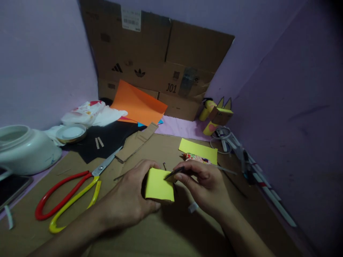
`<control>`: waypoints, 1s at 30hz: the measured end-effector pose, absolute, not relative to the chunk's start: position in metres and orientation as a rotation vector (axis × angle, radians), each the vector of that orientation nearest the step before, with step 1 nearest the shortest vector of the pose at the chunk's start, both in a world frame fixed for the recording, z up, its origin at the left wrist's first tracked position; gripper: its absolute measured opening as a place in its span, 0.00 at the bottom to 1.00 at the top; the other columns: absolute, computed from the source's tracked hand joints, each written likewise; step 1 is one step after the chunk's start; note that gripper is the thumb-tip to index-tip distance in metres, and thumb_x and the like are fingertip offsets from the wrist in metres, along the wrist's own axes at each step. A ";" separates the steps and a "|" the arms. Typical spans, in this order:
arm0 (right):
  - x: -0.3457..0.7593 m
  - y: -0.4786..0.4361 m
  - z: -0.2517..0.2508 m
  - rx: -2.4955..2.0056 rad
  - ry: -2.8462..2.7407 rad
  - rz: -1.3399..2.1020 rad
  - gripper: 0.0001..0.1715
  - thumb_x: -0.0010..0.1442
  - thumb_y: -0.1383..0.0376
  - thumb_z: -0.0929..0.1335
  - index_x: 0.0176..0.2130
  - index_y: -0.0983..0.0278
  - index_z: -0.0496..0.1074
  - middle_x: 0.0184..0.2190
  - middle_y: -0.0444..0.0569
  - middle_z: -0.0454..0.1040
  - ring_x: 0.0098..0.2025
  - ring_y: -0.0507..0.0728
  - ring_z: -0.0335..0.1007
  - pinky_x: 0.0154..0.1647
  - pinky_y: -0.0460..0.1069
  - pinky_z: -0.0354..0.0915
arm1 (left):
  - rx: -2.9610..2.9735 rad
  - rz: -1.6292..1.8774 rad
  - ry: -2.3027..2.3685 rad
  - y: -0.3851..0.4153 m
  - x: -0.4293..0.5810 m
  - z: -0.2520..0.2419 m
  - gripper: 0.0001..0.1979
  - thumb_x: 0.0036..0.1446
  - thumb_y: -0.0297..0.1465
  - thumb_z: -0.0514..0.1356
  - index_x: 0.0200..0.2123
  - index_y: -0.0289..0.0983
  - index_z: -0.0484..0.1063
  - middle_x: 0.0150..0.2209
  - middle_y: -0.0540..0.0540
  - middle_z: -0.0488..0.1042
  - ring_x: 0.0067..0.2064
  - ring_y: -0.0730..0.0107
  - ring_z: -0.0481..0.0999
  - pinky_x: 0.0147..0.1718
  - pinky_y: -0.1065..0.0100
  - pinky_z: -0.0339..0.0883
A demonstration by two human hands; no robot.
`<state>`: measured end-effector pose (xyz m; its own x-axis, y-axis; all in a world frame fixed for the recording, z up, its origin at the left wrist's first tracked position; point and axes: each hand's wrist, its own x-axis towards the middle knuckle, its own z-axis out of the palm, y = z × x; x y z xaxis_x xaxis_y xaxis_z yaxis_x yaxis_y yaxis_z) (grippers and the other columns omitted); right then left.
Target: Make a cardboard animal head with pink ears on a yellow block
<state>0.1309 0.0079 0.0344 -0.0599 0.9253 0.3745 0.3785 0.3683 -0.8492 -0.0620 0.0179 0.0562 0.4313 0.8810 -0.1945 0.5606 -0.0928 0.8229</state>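
Note:
My left hand (134,194) is wrapped round a small cardboard box (160,185) whose top face is covered in yellow paper. Between the thumb and fingers of my right hand (205,182) is a thin black strip (174,172), its tip at the upper right of the yellow face. Whether the tip touches the paper I cannot tell. Just beyond my right hand lie a cone with a colourful pattern (197,157) and a yellow paper sheet (200,148). A small translucent piece (192,207) rests on the cardboard below my right hand.
Scissors with red and yellow handles (92,175) lie open at left, near a white pot (29,150). Behind are black paper (107,134), a cardboard strip (136,142) and orange paper (138,103). A cardboard animal figure (218,116) stands back right, before glue sticks (273,200) along the wall.

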 end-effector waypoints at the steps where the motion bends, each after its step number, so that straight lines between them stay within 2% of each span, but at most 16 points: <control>1: 0.130 0.008 0.034 -1.178 -1.633 0.697 0.05 0.52 0.69 0.71 0.30 0.62 0.79 0.26 0.46 0.81 0.27 0.53 0.75 0.28 0.46 0.70 | 1.769 0.437 1.235 0.018 -0.062 0.057 0.24 0.43 0.31 0.66 0.45 0.40 0.63 0.41 0.49 0.72 0.41 0.61 0.72 0.38 0.65 0.64; 10: 0.125 0.004 0.035 -1.157 -1.683 0.661 0.07 0.53 0.72 0.70 0.30 0.61 0.79 0.26 0.46 0.81 0.27 0.53 0.76 0.28 0.47 0.71 | 1.766 0.459 1.185 0.015 -0.061 0.057 0.21 0.43 0.28 0.64 0.43 0.40 0.64 0.38 0.50 0.73 0.38 0.63 0.72 0.35 0.66 0.64; 24: 0.126 0.004 0.038 -1.087 -1.713 0.599 0.07 0.53 0.72 0.70 0.31 0.62 0.79 0.27 0.46 0.82 0.28 0.54 0.77 0.29 0.48 0.71 | 1.806 0.469 1.205 0.015 -0.059 0.054 0.22 0.42 0.29 0.64 0.44 0.41 0.65 0.39 0.49 0.73 0.39 0.62 0.72 0.36 0.66 0.65; 30: 0.130 0.005 0.038 -1.138 -1.747 0.600 0.06 0.54 0.71 0.70 0.31 0.61 0.79 0.27 0.47 0.82 0.28 0.55 0.77 0.29 0.49 0.70 | 1.777 0.433 1.234 0.016 -0.060 0.057 0.24 0.43 0.30 0.65 0.46 0.40 0.64 0.43 0.48 0.73 0.43 0.59 0.72 0.40 0.63 0.64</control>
<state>0.1302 0.0051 0.0380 -0.1334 0.8889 0.4383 0.4322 0.4501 -0.7814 -0.0602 0.0156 0.0573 0.4399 0.8758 -0.1988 0.5601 -0.0945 0.8230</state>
